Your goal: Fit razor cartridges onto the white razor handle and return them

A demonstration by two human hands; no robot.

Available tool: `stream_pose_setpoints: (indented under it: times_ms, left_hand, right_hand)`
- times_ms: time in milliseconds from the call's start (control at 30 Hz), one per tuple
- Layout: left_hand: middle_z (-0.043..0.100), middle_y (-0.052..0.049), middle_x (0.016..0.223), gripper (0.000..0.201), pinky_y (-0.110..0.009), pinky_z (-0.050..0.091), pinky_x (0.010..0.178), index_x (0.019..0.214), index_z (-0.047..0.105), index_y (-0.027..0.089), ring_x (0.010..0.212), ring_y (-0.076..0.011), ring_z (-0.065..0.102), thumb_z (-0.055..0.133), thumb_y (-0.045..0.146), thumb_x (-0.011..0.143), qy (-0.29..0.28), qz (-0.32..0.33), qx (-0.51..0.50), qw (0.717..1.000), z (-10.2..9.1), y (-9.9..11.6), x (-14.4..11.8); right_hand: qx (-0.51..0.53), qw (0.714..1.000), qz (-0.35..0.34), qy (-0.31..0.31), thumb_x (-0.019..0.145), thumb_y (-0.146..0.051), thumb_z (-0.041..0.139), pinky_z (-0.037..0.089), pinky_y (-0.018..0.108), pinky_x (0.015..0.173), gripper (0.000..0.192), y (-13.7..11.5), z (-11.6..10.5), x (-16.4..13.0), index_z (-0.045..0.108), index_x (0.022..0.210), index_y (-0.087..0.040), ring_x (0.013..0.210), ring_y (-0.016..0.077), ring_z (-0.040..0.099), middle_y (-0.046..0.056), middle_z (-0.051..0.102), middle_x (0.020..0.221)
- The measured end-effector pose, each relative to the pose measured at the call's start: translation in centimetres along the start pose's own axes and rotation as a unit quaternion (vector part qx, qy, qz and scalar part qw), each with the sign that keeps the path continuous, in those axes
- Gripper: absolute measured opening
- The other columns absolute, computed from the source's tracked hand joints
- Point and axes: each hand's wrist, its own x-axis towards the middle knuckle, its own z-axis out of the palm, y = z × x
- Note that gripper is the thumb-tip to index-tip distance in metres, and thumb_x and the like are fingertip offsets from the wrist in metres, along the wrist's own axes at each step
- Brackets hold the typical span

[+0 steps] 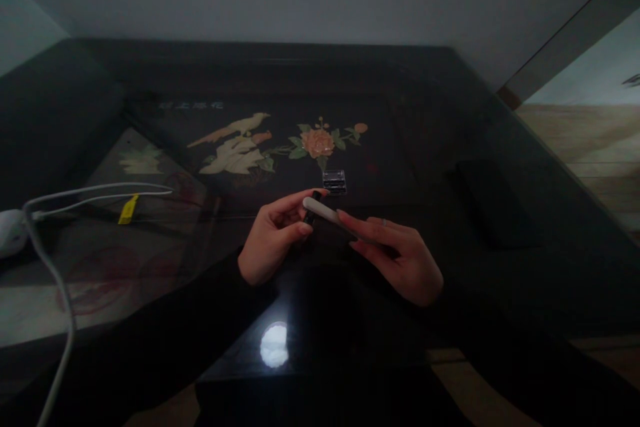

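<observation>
— Though the light is dim, the left hand (pixel 273 237) pinches a small dark piece (pixel 311 208); the right hand's (pixel 395 257) fingers hold a pale nail file (pixel 325 212) above the glossy surface (pixel 450 147).
— Light, thin, likely flexible; best gripped near its end.

Dim shot. Mid-frame: left hand (pixel 273 237) pinches a small dark piece (pixel 311 208), right hand (pixel 397 257) holds a pale flat stick (pixel 325 212) laid across it. Small clear plastic case (pixel 334 181) just above the hands on the dark glass-topped table (pixel 450 147), below the bird-and-flower inlay (pixel 275 143). White cable (pixel 65 280) with yellow tag (pixel 129 209) at left. Dark flat object (pixel 495 203) at right.
</observation>
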Motion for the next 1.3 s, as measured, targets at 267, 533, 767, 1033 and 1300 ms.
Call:
stream_pose_setpoints:
  times_ms: [267,533,767,1033,1300]
  left_hand:
    - [0.055,0.005,0.058,0.050,-0.019,0.033,0.048,0.100,0.076,0.022,0.050,-0.0065,0.042,0.089,0.036,0.054,0.016,-0.015,-0.017,1.000,-0.07,-0.25,-0.04]
    - [0.061,0.003,0.067,0.047,-0.017,0.037,0.053,0.104,0.076,0.023,0.055,-0.0051,0.045,0.087,0.033,0.060,-0.010,0.000,-0.018,1.000,0.05,0.12,0.08]
    - [0.065,0.002,0.068,0.046,-0.019,0.039,0.052,0.101,0.076,0.021,0.055,-0.0064,0.047,0.088,0.034,0.058,-0.002,-0.002,-0.017,1.000,0.20,0.24,0.11]
    - [0.056,0.004,0.061,0.049,-0.018,0.035,0.050,0.104,0.075,0.020,0.053,-0.0065,0.045,0.087,0.036,0.059,-0.004,-0.007,0.009,1.000,-0.43,-0.33,0.08]
    - [0.054,0.005,0.060,0.050,-0.019,0.036,0.050,0.103,0.074,0.019,0.051,-0.0061,0.044,0.087,0.036,0.058,-0.001,-0.006,0.006,1.000,-0.35,-0.28,-0.08]
  right_hand:
    - [-0.011,0.999,0.034,0.014,0.090,-0.013,0.056,0.051,0.027,0.069,0.046,0.20,0.00,0.13,0.056,0.133,-0.027,0.074,0.0140,0.062,0.002,0.073,0.095]
    - [0.015,0.999,-0.017,-0.023,0.090,-0.013,0.056,0.052,0.025,0.066,0.049,0.08,0.07,-0.30,0.054,0.135,-0.033,0.073,0.0126,0.061,0.002,0.072,0.101]
    - [0.020,0.999,-0.012,-0.026,0.091,-0.014,0.055,0.052,0.024,0.067,0.045,-0.10,0.20,-0.39,0.056,0.133,-0.031,0.076,0.0127,0.063,0.002,0.072,0.099]
    - [-0.015,1.000,0.012,0.003,0.089,-0.013,0.056,0.050,0.026,0.066,0.045,0.26,-0.17,0.17,0.057,0.132,-0.028,0.067,0.0128,0.059,0.001,0.072,0.090]
    - [-0.010,1.000,0.017,0.011,0.089,-0.012,0.056,0.051,0.025,0.068,0.046,0.18,-0.25,0.20,0.057,0.132,-0.027,0.071,0.0127,0.061,0.002,0.073,0.097]
